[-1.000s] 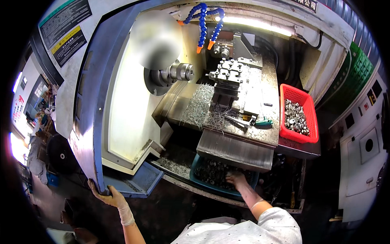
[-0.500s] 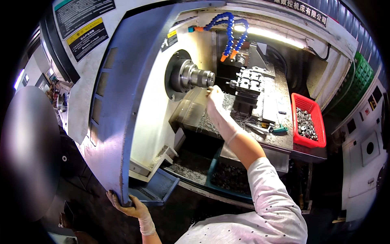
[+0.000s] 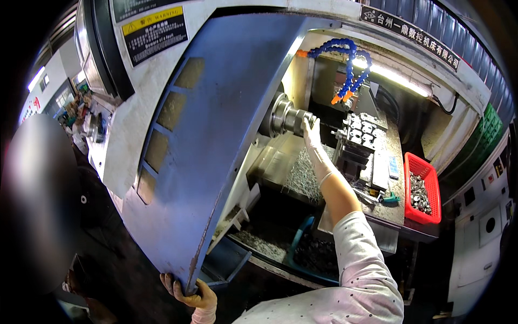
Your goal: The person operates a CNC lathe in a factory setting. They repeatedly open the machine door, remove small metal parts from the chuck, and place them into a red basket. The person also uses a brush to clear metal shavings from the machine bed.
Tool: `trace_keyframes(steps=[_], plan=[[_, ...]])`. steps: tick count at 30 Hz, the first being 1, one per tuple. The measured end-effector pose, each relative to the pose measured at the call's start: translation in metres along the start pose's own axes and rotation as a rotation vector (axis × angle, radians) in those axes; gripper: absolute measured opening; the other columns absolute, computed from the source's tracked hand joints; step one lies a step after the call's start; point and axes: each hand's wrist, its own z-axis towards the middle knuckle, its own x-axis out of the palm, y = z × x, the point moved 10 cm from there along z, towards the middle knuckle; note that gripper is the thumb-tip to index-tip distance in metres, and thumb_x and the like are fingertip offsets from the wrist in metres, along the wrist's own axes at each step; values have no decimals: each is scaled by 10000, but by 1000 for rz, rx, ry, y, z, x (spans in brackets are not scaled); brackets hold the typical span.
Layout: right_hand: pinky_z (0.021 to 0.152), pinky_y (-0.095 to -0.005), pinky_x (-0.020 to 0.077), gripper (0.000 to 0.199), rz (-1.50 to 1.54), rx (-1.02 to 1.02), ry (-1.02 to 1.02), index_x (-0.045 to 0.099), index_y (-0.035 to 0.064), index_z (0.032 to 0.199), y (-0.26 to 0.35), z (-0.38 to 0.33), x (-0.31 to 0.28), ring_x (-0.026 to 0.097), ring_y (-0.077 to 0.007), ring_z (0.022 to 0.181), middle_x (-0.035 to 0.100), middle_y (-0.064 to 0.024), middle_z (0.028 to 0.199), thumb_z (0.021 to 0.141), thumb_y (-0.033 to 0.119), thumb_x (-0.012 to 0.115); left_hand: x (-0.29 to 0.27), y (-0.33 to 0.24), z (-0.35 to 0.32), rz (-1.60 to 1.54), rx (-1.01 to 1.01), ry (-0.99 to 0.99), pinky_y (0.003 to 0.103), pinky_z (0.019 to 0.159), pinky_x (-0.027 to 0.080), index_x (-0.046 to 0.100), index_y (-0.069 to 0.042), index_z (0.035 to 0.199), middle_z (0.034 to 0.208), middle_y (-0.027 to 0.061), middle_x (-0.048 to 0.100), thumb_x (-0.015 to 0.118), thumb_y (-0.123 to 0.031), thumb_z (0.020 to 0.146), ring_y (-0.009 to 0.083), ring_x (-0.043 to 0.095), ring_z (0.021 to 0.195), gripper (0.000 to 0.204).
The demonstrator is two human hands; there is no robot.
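Note:
My right hand (image 3: 313, 141), in a thin pale glove, reaches into the lathe, and its fingertips rest on the nose of the steel chuck (image 3: 285, 116). Anything between the fingers is hidden. Down at the lower edge, my left hand (image 3: 191, 296), in a yellowish glove, grips the bottom corner of the blue sliding door (image 3: 216, 135), which stands slid to the left so the work space is uncovered. The tool block (image 3: 362, 137) sits just right of my right wrist.
Blue segmented coolant hoses (image 3: 345, 59) with orange tips hang above the chuck. Metal chips (image 3: 302, 175) cover the sloped bed. A red basket (image 3: 423, 189) of small metal parts stands at the right. A blue bin (image 3: 310, 256) sits below the bed. A blurred person is at far left.
My right hand rose from the blue bin below the bed up to the chuck. My head came closer to the machine. The left hand stayed on the door's bottom edge.

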Motion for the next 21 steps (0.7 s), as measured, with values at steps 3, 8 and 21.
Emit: trace_keyframes(steps=[3, 8, 21], plan=[[722, -297, 399, 281, -238, -131, 39, 521, 10, 909, 31, -23, -5, 518, -190, 753, 538, -101, 793, 719, 200, 602, 1, -1, 0, -13, 2, 4, 489, 944, 200, 276, -39, 1151, 1215, 200, 305, 462, 24, 734, 381, 292, 1141, 462], [578, -312, 412, 205, -310, -161, -201, 572, -15, 769, 85, -47, -5, 488, -170, 576, 549, -99, 638, 729, 186, 576, -9, 16, 3, -303, -26, 53, 490, 923, 236, 306, -30, 1143, 1157, 192, 360, 380, -253, 784, 379, 324, 1107, 429], [759, -346, 422, 461, -598, -161, -297, 434, 12, 1065, 54, -55, -8, 480, -266, 920, 441, -166, 1022, 810, 396, 448, 16, 164, 297, -296, 0, -176, 316, 864, 336, 502, -72, 1026, 991, 94, 538, 449, 8, 708, 233, 475, 989, 332]])
